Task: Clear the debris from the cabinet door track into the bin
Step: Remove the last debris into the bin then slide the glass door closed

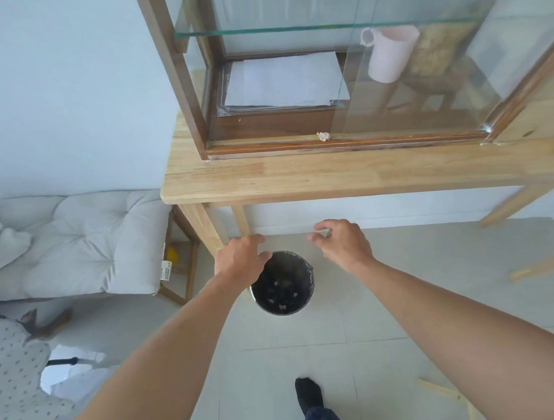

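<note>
Two empty hands [292, 248] above one bin [282, 283]; one debris wad [323, 136] in track [263, 144].

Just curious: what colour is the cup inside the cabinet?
Pale pink; the cup shows through the glass in the head view.

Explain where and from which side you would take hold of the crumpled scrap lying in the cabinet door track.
Probably pinch the crumpled scrap across its raised top, coming from the open front and above: it is small, stands proud of the track, and the glass door edge sits just to its right.
</note>
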Motion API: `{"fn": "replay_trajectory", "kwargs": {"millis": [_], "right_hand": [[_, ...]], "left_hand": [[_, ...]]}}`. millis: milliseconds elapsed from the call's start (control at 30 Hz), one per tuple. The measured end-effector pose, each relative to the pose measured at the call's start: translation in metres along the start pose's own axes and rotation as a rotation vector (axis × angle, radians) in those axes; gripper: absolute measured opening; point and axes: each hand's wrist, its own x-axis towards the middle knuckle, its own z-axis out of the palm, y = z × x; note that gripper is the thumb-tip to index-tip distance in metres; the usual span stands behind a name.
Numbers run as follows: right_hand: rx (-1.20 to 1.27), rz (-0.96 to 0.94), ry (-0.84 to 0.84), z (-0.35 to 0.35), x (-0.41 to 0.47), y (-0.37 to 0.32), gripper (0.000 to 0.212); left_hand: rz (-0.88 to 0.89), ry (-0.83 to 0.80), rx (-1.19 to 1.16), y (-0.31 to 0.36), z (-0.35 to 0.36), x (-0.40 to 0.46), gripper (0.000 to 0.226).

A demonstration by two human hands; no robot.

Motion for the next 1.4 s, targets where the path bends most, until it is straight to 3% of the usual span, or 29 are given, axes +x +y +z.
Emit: {"fn": "replay_trajectory", "kwargs": {"millis": [400, 733, 1100, 1400], "right_hand": [[0.043, -0.121, 0.162, -0.073, -0.054, -0.061, 0.029], [0.006, -0.195, 0.275, -0.117, -0.021, -0.114, 0.029], [-0.118, -0.192, 0.236, -0.120, 0.032, -0.123, 0.046], [-0.204, -0.205, 0.314, -0.117, 0.043, -0.116, 0.028]], "left_hand": [[0.090, 0.160, -0.042, 0.021, -0.099, -0.047, 0.043], [0.105, 0.238, -0.017, 0.044, -0.148, -0.021, 0.045], [0.188, 0.305, -0.059, 0.055, -0.136, 0.030, 0.040], [0.306, 0.384, 0.156, 0.041, -0.111, 0.030, 0.032]]}}
